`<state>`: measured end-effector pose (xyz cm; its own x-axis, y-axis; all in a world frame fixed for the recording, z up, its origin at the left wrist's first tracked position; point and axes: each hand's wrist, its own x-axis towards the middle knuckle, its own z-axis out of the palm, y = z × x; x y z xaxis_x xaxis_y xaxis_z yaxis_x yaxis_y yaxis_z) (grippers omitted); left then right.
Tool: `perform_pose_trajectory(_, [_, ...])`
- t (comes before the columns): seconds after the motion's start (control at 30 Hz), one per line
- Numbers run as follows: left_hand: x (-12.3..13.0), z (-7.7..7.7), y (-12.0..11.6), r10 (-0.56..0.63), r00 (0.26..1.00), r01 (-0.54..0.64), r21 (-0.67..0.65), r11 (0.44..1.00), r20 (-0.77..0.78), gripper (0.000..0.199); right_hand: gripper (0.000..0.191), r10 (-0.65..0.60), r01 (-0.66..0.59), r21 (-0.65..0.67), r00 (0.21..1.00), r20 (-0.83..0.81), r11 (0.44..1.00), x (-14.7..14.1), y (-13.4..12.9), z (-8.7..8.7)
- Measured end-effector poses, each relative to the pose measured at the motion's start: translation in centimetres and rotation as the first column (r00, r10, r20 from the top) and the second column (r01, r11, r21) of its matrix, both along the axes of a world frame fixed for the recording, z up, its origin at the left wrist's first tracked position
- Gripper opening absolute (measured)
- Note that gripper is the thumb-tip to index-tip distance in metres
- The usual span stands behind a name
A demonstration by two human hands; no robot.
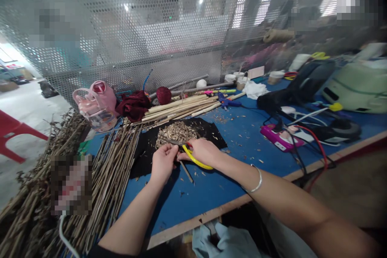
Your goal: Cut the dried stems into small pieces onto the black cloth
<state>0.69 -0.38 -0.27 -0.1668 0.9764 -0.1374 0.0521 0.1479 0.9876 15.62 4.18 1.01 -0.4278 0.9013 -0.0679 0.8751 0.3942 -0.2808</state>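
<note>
My right hand (204, 152) is closed around yellow-handled shears (198, 163); their dark blades point left over a black cloth (145, 149). Beside it, my left hand (163, 161) is closed in a pinch at the upper end of a thin twig (186, 172), which slants down toward me over the blue tabletop. The fingertips partly hide where the twig is held. A heap of short cut twig pieces (178, 132) lies on the cloth just beyond both hands. Small chips are scattered around it.
Long twigs (110, 169) lie in a bundle at the left. Pale peeled sticks (181, 109), a dark red cloth (133, 106), a pink bag (104, 94) and a blue glue gun (226, 101) are at the back. A pink power strip (281, 137) with cables sits right. A perforated metal screen (145, 36) stands behind.
</note>
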Motion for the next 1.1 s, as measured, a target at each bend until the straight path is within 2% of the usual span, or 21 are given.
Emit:
perform_pose_trajectory(0.1, [-0.1, -0.1, 0.1, 0.005, 1.000, -0.005, 0.027, 1.000, 0.019, 0.036, 0.067, -0.021, 0.021, -0.017, 1.000, -0.020, 1.000, 0.2, 0.3, 0.2])
perform_pose_trajectory(0.3, [0.3, -0.1, 0.2, 0.123, 0.983, -0.127, 0.024, 0.992, 0.135, 0.038, 0.062, -0.066, 0.065, -0.016, 0.996, -0.052, 0.998, 0.3, 0.8, 0.5])
perform_pose_trajectory(0.4, [0.5, 0.3, 0.2, 0.131, 0.965, -0.127, -0.033, 0.991, 0.228, 0.031, 0.059, -0.081, 0.082, 0.017, 0.996, -0.039, 0.997, 0.4, 0.8, 0.6])
perform_pose_trajectory(0.5, [0.5, 0.5, 0.2, 0.127, 0.941, -0.125, -0.027, 0.992, 0.314, 0.030, 0.058, -0.082, 0.083, 0.037, 0.996, -0.031, 0.996, 0.5, 0.7, 0.7])
perform_pose_trajectory(0.67, [0.4, 0.3, 0.1, 0.101, 0.965, -0.119, 0.059, 0.991, 0.243, 0.033, 0.065, 0.002, 0.003, 0.043, 0.995, -0.102, 0.999, 0.6, 0.2, 0.8])
perform_pose_trajectory(0.8, [0.4, 0.2, -0.1, 0.086, 0.980, -0.103, 0.090, 0.991, 0.181, 0.035, 0.070, 0.057, -0.038, 0.133, 0.989, -0.136, 0.990, 0.4, -0.1, 0.7])
perform_pose_trajectory(0.93, [0.4, 0.2, -0.2, 0.047, 0.969, -0.069, 0.082, 0.994, 0.241, 0.034, 0.070, 0.050, -0.024, 0.204, 0.991, -0.126, 0.979, -0.1, -0.4, 0.7])
perform_pose_trajectory(1.1, [0.5, 0.2, -0.3, 0.043, 0.957, -0.070, 0.084, 0.994, 0.288, 0.032, 0.069, 0.041, -0.021, 0.176, 0.993, -0.114, 0.984, -0.3, -0.7, 0.7])
